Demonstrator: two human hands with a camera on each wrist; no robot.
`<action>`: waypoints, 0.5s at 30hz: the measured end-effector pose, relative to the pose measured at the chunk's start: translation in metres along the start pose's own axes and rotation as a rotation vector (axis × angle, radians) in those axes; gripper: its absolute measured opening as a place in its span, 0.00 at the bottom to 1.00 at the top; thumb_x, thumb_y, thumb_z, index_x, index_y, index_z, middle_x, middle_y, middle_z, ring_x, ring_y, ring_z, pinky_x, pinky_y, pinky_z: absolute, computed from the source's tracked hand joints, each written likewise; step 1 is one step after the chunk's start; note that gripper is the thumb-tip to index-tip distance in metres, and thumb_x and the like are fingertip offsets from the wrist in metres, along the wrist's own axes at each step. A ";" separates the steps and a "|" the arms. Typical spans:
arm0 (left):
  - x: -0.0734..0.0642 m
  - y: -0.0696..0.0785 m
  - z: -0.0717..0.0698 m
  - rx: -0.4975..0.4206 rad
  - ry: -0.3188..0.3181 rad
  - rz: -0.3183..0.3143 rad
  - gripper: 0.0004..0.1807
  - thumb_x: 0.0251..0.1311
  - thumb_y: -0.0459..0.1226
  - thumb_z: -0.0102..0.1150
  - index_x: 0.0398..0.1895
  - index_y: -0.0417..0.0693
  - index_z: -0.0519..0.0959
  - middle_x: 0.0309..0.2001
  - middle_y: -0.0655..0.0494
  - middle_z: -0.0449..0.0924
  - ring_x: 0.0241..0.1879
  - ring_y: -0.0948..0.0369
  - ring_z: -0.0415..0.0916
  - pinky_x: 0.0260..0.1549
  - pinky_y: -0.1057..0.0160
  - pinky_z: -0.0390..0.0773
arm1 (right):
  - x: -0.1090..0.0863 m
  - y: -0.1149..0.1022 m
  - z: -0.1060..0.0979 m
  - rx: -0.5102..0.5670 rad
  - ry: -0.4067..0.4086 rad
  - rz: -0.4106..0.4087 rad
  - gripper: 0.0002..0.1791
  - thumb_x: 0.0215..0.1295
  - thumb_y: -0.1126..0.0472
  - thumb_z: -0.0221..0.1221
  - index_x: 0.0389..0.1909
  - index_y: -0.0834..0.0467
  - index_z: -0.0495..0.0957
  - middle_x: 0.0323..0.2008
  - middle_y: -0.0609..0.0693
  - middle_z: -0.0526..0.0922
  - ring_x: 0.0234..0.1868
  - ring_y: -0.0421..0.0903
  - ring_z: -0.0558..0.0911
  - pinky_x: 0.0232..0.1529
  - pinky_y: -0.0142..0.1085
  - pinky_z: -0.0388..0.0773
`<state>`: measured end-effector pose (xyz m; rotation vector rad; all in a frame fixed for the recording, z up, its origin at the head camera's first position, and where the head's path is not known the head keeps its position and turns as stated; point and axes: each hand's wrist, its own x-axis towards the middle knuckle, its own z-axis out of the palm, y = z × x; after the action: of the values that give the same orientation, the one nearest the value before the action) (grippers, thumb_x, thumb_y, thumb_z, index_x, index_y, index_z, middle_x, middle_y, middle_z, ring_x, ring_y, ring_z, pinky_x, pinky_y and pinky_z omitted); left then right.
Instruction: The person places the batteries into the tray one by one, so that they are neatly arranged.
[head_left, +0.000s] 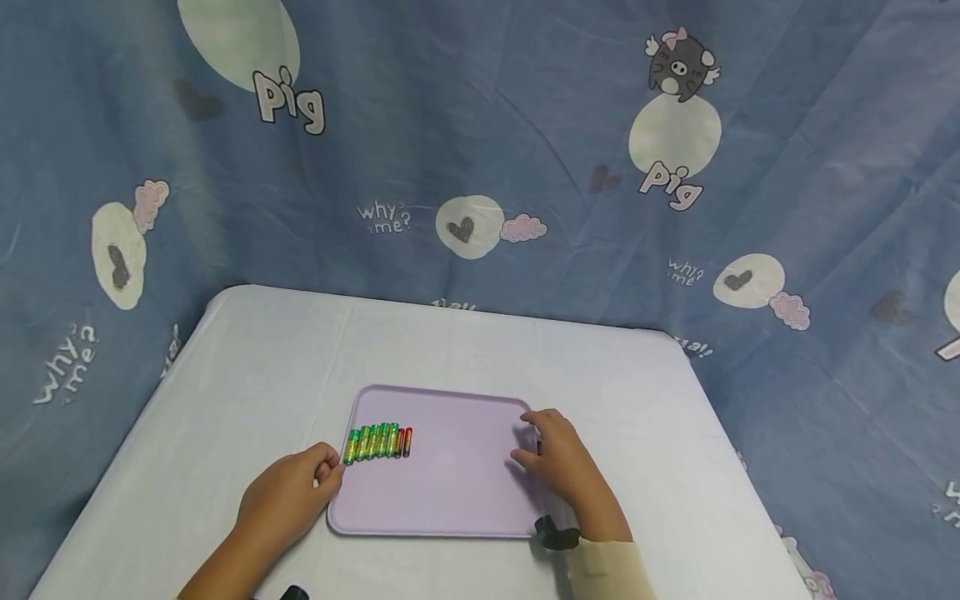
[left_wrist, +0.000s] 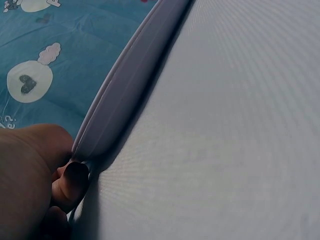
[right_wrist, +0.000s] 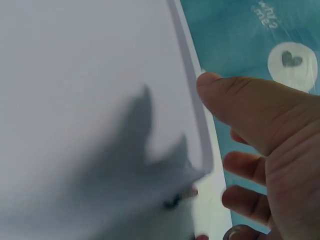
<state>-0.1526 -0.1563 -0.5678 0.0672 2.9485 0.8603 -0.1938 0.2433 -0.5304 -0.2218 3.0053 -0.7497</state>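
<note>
A pale purple tray (head_left: pixel 450 500) lies on the white table. Several green-and-gold batteries (head_left: pixel 372 442) and two thinner red batteries (head_left: pixel 407 442) stand in a side-by-side row at its left side. My left hand (head_left: pixel 288 496) pinches the tray's left edge, thumb and finger at the rim (left_wrist: pixel 115 95) in the left wrist view. Over the tray's right edge hovers my right hand (head_left: pixel 562 462), fingers spread and loosely bent, casting a shadow on the tray. Whether it touches the rim is unclear. In the right wrist view its thumb (right_wrist: pixel 240 102) overlaps the tray's side wall (right_wrist: pixel 192 90).
By the tray's edge in the right wrist view, a small dark and reddish object (right_wrist: pixel 175 201) shows, too blurred to name. White cloth (head_left: pixel 285 358) covers the table. A blue patterned curtain (head_left: pixel 480 142) hangs behind it. A black wrist mount (head_left: pixel 557 533) sits at the right wrist.
</note>
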 end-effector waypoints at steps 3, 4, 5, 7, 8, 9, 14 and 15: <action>0.000 0.000 -0.001 0.000 -0.002 0.000 0.06 0.68 0.47 0.62 0.36 0.58 0.78 0.25 0.64 0.72 0.27 0.61 0.67 0.25 0.59 0.64 | -0.004 0.006 -0.004 -0.026 0.016 0.036 0.34 0.58 0.51 0.76 0.65 0.53 0.78 0.63 0.51 0.78 0.63 0.52 0.75 0.63 0.49 0.76; 0.000 0.000 -0.001 0.001 -0.003 -0.001 0.06 0.68 0.47 0.62 0.36 0.58 0.78 0.25 0.64 0.72 0.27 0.61 0.67 0.25 0.59 0.64 | -0.005 0.008 -0.005 -0.028 0.021 0.045 0.35 0.57 0.51 0.77 0.65 0.53 0.78 0.64 0.51 0.78 0.64 0.53 0.74 0.63 0.50 0.76; 0.000 0.000 -0.001 0.001 -0.004 -0.002 0.06 0.68 0.47 0.62 0.36 0.58 0.78 0.25 0.64 0.72 0.27 0.61 0.67 0.25 0.59 0.64 | -0.006 0.010 -0.007 -0.027 0.023 0.056 0.35 0.57 0.51 0.77 0.65 0.53 0.78 0.64 0.52 0.78 0.63 0.53 0.73 0.62 0.51 0.76; 0.001 0.000 -0.001 0.002 -0.004 -0.005 0.06 0.68 0.47 0.62 0.36 0.58 0.78 0.25 0.64 0.71 0.27 0.61 0.67 0.25 0.59 0.63 | -0.008 0.015 -0.010 -0.027 0.028 0.069 0.36 0.56 0.51 0.77 0.65 0.53 0.77 0.65 0.54 0.77 0.61 0.55 0.72 0.60 0.52 0.76; 0.001 0.000 -0.001 0.003 -0.005 -0.005 0.06 0.68 0.47 0.62 0.36 0.58 0.78 0.26 0.64 0.71 0.27 0.61 0.67 0.25 0.59 0.63 | -0.010 0.017 -0.012 -0.027 0.032 0.076 0.36 0.56 0.51 0.77 0.65 0.53 0.77 0.65 0.54 0.77 0.61 0.55 0.72 0.59 0.52 0.76; 0.001 0.000 -0.001 0.003 -0.006 -0.007 0.06 0.68 0.47 0.62 0.36 0.58 0.78 0.26 0.64 0.71 0.27 0.61 0.67 0.25 0.59 0.63 | -0.011 0.021 -0.013 -0.032 0.033 0.085 0.36 0.56 0.51 0.77 0.66 0.53 0.77 0.66 0.55 0.76 0.61 0.56 0.72 0.59 0.51 0.75; 0.001 0.000 -0.001 0.008 -0.022 -0.017 0.07 0.68 0.47 0.62 0.37 0.57 0.78 0.26 0.63 0.72 0.28 0.61 0.68 0.26 0.59 0.64 | -0.016 0.037 -0.020 -0.063 0.033 0.092 0.38 0.55 0.52 0.78 0.66 0.57 0.76 0.67 0.60 0.75 0.62 0.62 0.73 0.62 0.55 0.73; 0.001 0.000 -0.001 0.010 -0.024 -0.019 0.07 0.68 0.47 0.62 0.37 0.57 0.78 0.26 0.63 0.72 0.28 0.61 0.68 0.26 0.59 0.64 | -0.017 0.040 -0.022 -0.064 0.031 0.099 0.39 0.55 0.52 0.78 0.66 0.57 0.75 0.67 0.60 0.75 0.63 0.63 0.72 0.62 0.56 0.72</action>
<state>-0.1539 -0.1562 -0.5671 0.0497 2.9260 0.8370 -0.1834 0.2906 -0.5297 -0.0636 3.0455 -0.6544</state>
